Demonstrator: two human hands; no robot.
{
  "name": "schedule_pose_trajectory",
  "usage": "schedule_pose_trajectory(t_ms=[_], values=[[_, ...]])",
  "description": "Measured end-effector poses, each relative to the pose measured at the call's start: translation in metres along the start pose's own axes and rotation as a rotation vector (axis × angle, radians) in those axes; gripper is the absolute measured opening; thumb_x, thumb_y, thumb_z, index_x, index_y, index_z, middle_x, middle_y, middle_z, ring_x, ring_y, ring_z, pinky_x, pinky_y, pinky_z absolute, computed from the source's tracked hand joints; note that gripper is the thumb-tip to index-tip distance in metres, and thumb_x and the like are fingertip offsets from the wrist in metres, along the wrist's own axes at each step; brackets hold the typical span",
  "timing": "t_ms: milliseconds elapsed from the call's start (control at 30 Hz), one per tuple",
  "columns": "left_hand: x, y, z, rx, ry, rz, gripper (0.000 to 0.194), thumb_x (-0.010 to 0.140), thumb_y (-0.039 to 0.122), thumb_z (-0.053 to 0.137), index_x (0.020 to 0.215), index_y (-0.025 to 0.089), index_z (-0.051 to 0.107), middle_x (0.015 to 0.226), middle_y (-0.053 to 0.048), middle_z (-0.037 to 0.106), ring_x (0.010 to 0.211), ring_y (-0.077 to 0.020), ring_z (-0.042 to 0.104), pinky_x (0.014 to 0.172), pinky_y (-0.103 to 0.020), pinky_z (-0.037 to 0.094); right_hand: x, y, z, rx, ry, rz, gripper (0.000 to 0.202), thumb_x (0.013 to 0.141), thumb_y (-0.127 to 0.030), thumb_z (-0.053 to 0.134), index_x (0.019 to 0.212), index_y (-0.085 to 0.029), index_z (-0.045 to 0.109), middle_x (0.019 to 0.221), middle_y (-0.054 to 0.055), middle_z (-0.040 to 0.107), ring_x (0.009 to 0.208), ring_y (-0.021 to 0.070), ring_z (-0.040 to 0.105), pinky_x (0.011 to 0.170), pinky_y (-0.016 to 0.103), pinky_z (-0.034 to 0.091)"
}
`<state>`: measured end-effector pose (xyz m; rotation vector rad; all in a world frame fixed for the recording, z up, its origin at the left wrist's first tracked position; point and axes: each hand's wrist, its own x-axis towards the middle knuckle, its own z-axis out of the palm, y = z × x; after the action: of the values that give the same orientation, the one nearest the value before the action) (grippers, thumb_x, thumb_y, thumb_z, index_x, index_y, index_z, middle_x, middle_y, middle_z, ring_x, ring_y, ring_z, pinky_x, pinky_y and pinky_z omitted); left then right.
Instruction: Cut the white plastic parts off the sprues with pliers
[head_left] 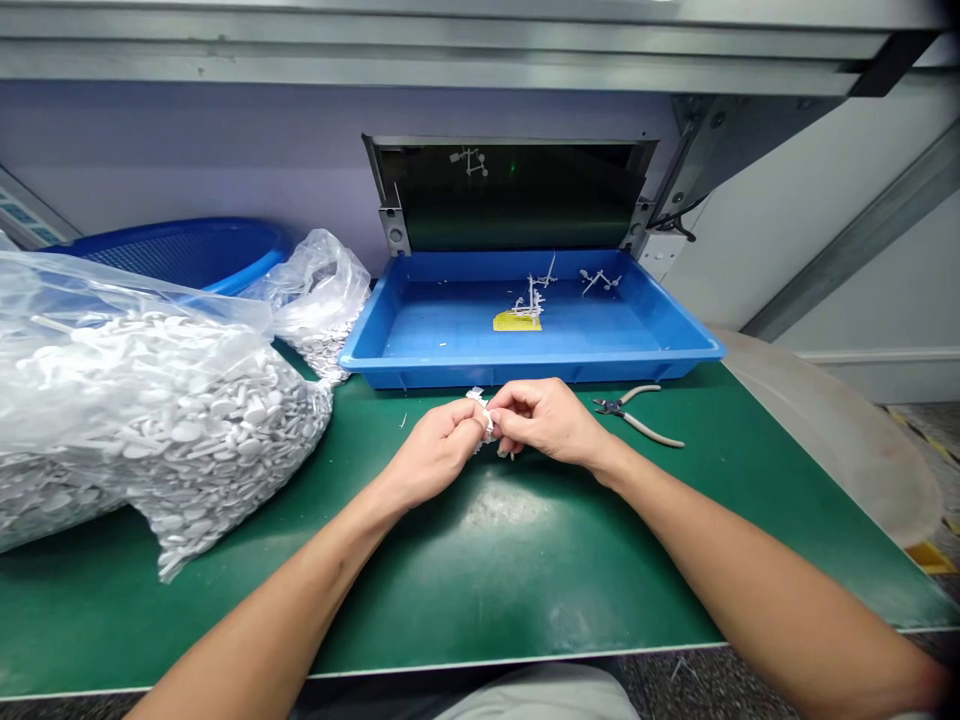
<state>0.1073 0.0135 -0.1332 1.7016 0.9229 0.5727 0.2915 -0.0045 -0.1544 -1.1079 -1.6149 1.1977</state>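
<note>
My left hand [435,447] and my right hand [553,422] meet over the green table, just in front of the blue tray. Between their pinched fingertips is a small white plastic moulded piece [487,425], mostly covered by the fingers. Its edges show above and between the fingertips. To the right of my right hand, side cutters [637,416] with pale handles lie with their handles spread. Inside the blue tray [420,372] are several white plastic sprues [531,302] and a yellow label [514,322].
Clear bags [217,440] full of small white plastic parts stand on the left, with a blue basket [180,255] behind. Beyond the tray, a dark conveyor belt [517,225] carries a white sprue [470,162]. A metal beam [450,60] crosses above the green table [525,580].
</note>
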Motion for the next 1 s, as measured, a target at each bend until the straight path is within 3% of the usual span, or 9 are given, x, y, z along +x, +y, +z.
schedule_pose_trajectory(t_ms=[167,367,500,700,1000], values=[[0.002,-0.002,0.002,-0.184,0.006,-0.133,0.011,0.079,0.022,0.043,0.069,0.018,0.045,0.054,0.006,0.036,0.045,-0.0074,0.027,0.040,-0.018,0.019,0.000,-0.001,0.000,-0.022,-0.014,-0.001,0.014,0.083,-0.029,0.062,0.086,-0.016,0.064,0.068,0.002,0.068,0.056,0.0154,0.067,0.049,0.022,0.053],[0.006,-0.003,0.009,-0.295,0.129,-0.169,0.016,0.077,0.026,0.048,0.066,0.019,0.039,0.051,0.007,0.032,0.043,-0.0058,0.024,0.038,-0.017,0.017,-0.004,-0.006,0.008,-0.275,0.237,-0.088,0.010,0.083,-0.021,0.057,0.077,-0.017,0.064,0.061,-0.002,0.065,0.051,0.0107,0.063,0.047,0.017,0.045],[0.009,-0.008,0.012,-0.354,0.187,-0.143,0.010,0.076,0.023,0.047,0.068,0.018,0.043,0.052,0.007,0.031,0.042,-0.0054,0.024,0.038,-0.016,0.017,-0.005,-0.005,0.011,-0.376,0.265,-0.156,0.012,0.084,-0.019,0.056,0.086,-0.019,0.068,0.065,-0.003,0.067,0.053,0.0096,0.062,0.051,0.018,0.046],[0.009,-0.008,0.008,-0.515,0.125,-0.136,0.007,0.075,0.020,0.047,0.069,0.018,0.044,0.055,0.007,0.027,0.042,-0.0045,0.020,0.038,-0.016,0.012,-0.002,-0.002,0.009,-0.368,0.271,-0.400,0.012,0.088,-0.024,0.062,0.096,-0.022,0.070,0.090,-0.001,0.072,0.076,0.0123,0.067,0.071,0.022,0.054],[0.008,-0.006,0.008,-0.751,0.059,-0.167,0.013,0.078,0.022,0.052,0.070,0.016,0.043,0.065,0.006,0.031,0.044,-0.0023,0.023,0.036,-0.012,0.014,-0.006,0.000,0.014,-0.557,0.366,-0.632,0.012,0.092,-0.018,0.057,0.096,-0.022,0.067,0.094,0.003,0.071,0.085,0.0148,0.067,0.079,0.026,0.053]])
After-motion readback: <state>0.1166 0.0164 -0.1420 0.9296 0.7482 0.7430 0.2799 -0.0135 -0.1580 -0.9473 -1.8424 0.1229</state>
